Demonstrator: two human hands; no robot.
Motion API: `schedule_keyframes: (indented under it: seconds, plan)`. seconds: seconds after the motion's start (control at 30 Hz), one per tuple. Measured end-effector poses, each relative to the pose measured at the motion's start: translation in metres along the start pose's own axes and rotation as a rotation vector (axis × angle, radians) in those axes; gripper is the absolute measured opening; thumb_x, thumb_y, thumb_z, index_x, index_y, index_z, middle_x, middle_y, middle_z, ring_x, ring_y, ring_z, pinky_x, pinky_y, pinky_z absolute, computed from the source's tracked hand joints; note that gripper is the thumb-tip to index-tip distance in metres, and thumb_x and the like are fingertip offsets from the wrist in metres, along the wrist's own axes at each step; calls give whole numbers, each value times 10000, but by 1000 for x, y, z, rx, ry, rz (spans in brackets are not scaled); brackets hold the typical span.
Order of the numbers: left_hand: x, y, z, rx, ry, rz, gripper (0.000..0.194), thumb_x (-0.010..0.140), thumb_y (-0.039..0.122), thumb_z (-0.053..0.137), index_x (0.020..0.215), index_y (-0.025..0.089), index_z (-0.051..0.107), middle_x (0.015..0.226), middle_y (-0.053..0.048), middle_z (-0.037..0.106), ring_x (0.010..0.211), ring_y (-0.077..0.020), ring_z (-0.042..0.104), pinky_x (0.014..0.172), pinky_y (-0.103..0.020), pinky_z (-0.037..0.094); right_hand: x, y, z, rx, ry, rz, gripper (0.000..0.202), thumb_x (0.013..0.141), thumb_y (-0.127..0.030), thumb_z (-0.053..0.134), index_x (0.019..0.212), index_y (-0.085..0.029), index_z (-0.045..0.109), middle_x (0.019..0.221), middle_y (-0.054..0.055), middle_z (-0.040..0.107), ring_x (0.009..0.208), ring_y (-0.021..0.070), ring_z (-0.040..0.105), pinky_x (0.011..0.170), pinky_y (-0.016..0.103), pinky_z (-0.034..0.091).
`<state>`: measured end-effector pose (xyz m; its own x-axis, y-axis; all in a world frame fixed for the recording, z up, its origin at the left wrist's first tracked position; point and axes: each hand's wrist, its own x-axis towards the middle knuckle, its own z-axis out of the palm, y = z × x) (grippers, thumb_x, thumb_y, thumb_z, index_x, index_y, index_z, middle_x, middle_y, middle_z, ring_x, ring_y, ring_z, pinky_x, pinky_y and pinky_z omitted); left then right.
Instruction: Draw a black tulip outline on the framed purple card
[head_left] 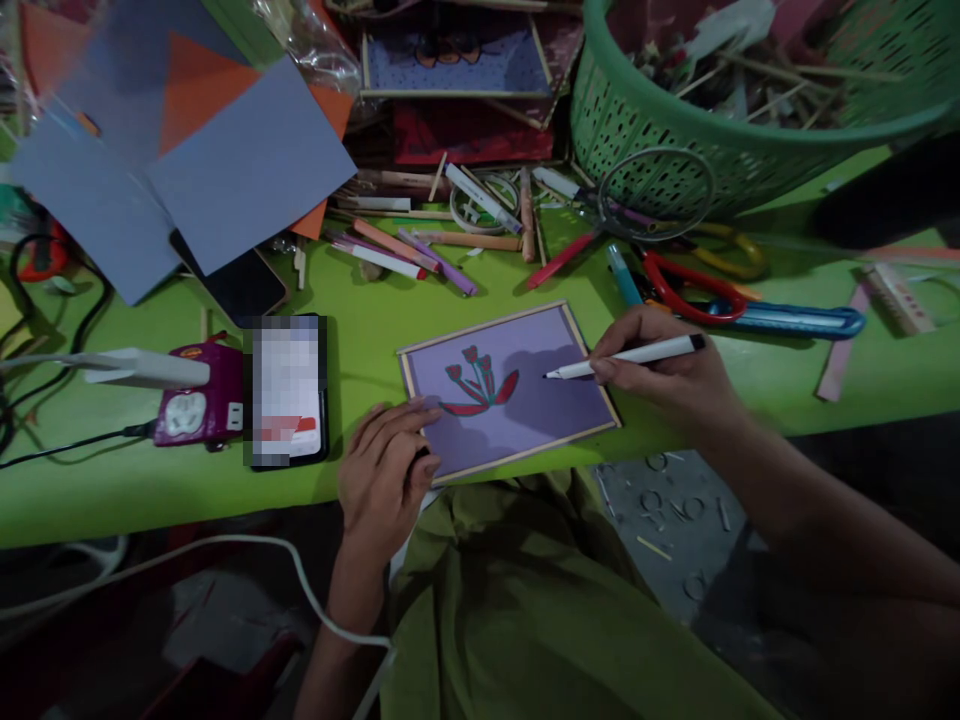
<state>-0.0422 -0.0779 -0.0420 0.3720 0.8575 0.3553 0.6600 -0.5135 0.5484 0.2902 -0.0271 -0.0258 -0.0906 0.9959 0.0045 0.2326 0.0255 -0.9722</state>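
A purple card [525, 420] edged with thin wooden sticks lies slightly tilted on the green table, with red flowers and leaves outlined in green drawn on its left half. My right hand [660, 375] pinches a white marker [637, 356], its dark tip uncapped and just over the bare right half of the card. Curled at the card's lower left corner, my left hand [386, 465] touches the frame with its fingertips. Between its thumb and forefinger shows a small dark piece that looks like a marker cap [422, 454].
Left of the card are a phone [289, 390] and a purple power socket [199, 395] with cables. Markers [484, 198], scissors [690, 290] and a blue cutter [799, 318] lie behind it. A green basket [675, 130] of scraps stands at the back right, grey-blue paper sheets [255, 165] back left.
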Motion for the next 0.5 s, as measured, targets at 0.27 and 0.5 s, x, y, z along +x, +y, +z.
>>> schedule_keyframes:
  seconds: [0.27,0.5]
  plan:
    - [0,0,1,4,4,15,245,1111,385,464,950,255,596,1205,-59,817,1300,-219,705,1179,-441,478,-1,-2,1,0,-6,20,172,811,-367,880,791,-265,743,728,-18,714,645,151,610,566,272,428]
    - [0,-1,1,2,4,15,257,1109,402,469,946,257,605,1196,-57,819,1286,-223,710,1166,-445,486,0,-4,2,-3,-2,51,255,777,-440,910,781,-251,740,709,-7,712,625,153,603,552,268,431]
